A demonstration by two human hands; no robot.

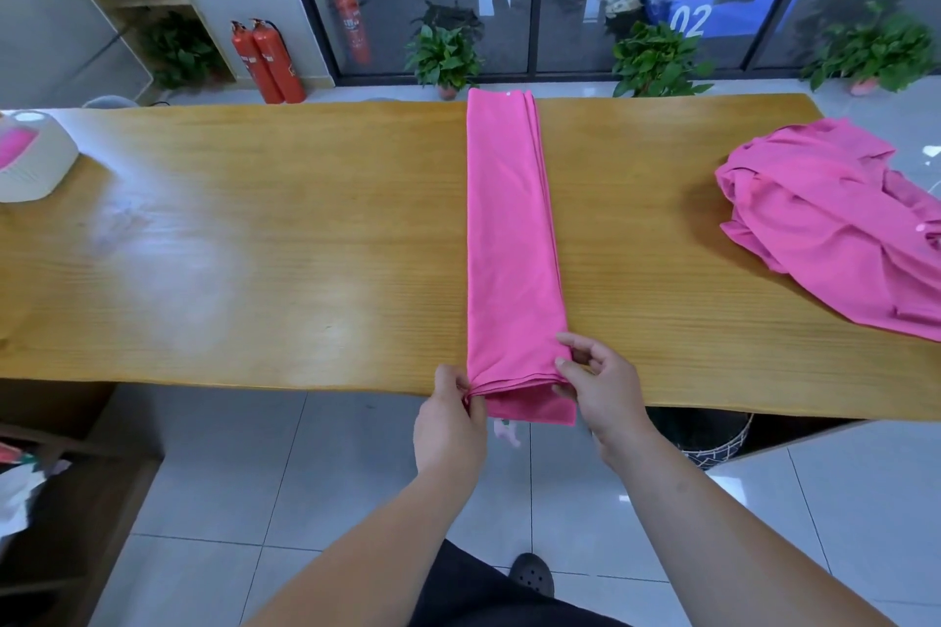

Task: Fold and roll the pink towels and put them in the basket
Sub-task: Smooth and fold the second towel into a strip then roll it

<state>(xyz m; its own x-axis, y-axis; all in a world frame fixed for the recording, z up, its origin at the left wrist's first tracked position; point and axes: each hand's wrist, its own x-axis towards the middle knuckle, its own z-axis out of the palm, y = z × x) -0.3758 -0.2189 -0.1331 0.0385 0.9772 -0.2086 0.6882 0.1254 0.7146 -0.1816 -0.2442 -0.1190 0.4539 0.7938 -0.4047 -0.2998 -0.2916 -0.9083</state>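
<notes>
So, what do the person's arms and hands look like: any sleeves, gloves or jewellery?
The left hand and the right hand are bare: no gloves, and no watch, bracelet or ring that I can see. The left arm and right arm are bare too; no sleeve is in view.

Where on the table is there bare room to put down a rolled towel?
The widest bare patch of table lies between the white basket, left, and the folded towel. A narrower one lies between that towel and the towel pile, right. Crowded: the towel's near end, where the left hand and right hand grip it.
</notes>
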